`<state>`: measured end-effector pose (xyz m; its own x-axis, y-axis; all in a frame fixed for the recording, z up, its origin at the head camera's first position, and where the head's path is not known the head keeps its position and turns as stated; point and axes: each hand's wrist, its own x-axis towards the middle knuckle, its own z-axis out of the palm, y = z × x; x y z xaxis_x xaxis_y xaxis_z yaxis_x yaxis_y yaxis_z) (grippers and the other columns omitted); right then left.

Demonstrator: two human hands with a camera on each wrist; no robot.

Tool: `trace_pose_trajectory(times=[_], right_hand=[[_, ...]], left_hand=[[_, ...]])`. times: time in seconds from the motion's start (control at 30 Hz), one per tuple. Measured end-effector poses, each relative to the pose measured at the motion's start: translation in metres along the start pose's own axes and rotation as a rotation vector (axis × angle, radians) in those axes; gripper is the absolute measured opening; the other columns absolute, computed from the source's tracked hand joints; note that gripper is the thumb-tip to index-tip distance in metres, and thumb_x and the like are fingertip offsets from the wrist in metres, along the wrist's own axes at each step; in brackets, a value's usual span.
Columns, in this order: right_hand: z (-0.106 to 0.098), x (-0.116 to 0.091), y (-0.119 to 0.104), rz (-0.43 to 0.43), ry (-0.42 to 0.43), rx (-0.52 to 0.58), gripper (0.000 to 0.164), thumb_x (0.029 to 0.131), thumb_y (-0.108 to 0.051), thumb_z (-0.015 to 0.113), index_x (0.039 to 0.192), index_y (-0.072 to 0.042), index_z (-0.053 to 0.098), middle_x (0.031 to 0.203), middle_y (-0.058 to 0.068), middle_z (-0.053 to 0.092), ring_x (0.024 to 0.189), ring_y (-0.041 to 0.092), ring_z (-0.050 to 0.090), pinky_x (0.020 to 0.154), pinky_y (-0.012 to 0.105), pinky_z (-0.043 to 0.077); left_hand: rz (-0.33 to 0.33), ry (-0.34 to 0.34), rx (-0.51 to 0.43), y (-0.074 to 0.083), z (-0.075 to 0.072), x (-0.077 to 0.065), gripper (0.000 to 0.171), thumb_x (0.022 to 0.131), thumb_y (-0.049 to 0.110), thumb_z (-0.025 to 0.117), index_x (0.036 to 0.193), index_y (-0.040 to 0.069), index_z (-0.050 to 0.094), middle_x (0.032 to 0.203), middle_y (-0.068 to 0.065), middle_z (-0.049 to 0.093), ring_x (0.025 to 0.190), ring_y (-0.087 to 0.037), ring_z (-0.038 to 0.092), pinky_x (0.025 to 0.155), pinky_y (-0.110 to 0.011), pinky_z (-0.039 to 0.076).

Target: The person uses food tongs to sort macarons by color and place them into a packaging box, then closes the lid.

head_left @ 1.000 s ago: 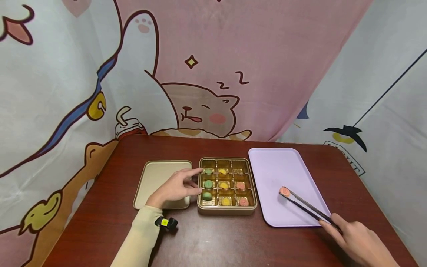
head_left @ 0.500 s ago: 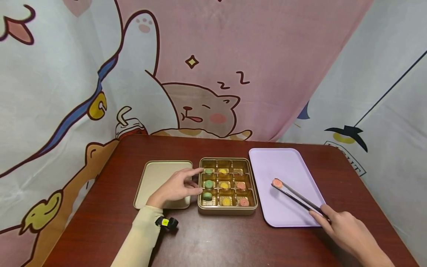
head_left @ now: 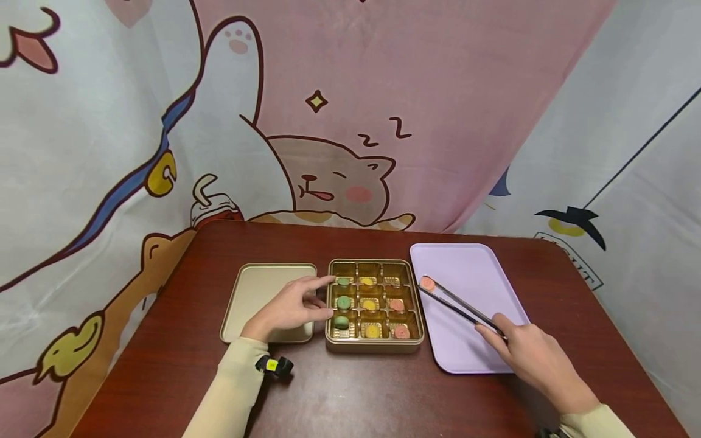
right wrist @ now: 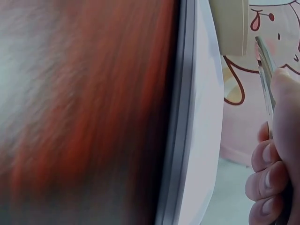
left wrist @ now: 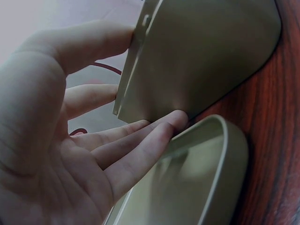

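A gold box [head_left: 375, 347] with a divided insert stands mid-table, with green macarons [head_left: 343, 302] in its left column, yellow macarons [head_left: 369, 304] down the middle and pink macarons [head_left: 401, 331] at the right. My left hand [head_left: 285, 307] touches the box's left side with extended fingertips; the left wrist view shows thumb and fingers [left wrist: 140, 159] against the wall. In my right hand [head_left: 533, 356] I hold dark tongs [head_left: 465, 309], gripped near their rear end. Between their tips is a pinkish-orange macaron [head_left: 427, 284], over the tray's left edge beside the box.
A lilac tray [head_left: 476, 350] lies right of the box. The shallow gold lid [head_left: 246, 292] rests to the left, partly under my left hand. A cartoon-printed cloth [head_left: 350, 79] hangs behind the brown table [head_left: 350, 395].
My right hand has carried the tongs and the pinkish-orange macaron leftward across the tray, up close to the box. My left hand stays at the box's side.
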<state>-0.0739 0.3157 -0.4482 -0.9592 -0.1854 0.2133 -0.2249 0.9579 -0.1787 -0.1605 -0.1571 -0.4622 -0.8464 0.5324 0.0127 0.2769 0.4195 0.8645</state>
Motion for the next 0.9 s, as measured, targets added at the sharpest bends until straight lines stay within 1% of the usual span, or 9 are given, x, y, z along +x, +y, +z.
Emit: trace_pose_trajectory(times=[0.2,0.5,0.63,0.9], right_hand=[[0.004,0.013,-0.01,-0.033,0.004,-0.02,0.038,0.099,-0.042,0.073,0.084,-0.018,0.048,0.053,-0.003,0.036,0.048,0.016,0.037,0.041,0.032,0.03],[0.013,0.031,-0.021,-0.118,0.062,-0.024,0.04,0.1,-0.042,0.072,0.082,-0.016,0.047,0.05,-0.003,0.035,0.046,0.016,0.036,0.04,0.031,0.029],[0.014,0.037,-0.027,-0.106,0.042,-0.021,0.039,0.101,-0.046,0.069,0.083,-0.017,0.049,0.051,-0.001,0.037,0.046,0.018,0.038,0.04,0.033,0.03],[0.016,0.044,-0.034,-0.076,0.017,-0.007,0.041,0.101,-0.049,0.068,0.082,-0.018,0.049,0.052,0.002,0.041,0.044,0.022,0.042,0.038,0.037,0.031]], left_hand=[[0.008,-0.001,-0.003,0.001,0.0,0.001,0.078,0.093,0.019,0.083,0.161,0.011,0.045,0.147,-0.02,0.05,0.098,-0.019,0.074,0.085,-0.023,0.063],[0.003,0.003,-0.008,0.001,0.0,0.001,0.078,0.093,0.018,0.083,0.161,0.011,0.045,0.146,-0.02,0.051,0.099,-0.019,0.074,0.085,-0.023,0.064],[0.001,0.005,-0.011,0.001,0.0,0.001,0.078,0.093,0.017,0.083,0.161,0.011,0.045,0.148,-0.02,0.05,0.099,-0.019,0.074,0.085,-0.023,0.064],[0.012,0.009,0.003,0.001,0.0,0.001,0.078,0.092,0.015,0.083,0.16,0.009,0.045,0.146,-0.019,0.052,0.098,-0.019,0.074,0.085,-0.023,0.064]])
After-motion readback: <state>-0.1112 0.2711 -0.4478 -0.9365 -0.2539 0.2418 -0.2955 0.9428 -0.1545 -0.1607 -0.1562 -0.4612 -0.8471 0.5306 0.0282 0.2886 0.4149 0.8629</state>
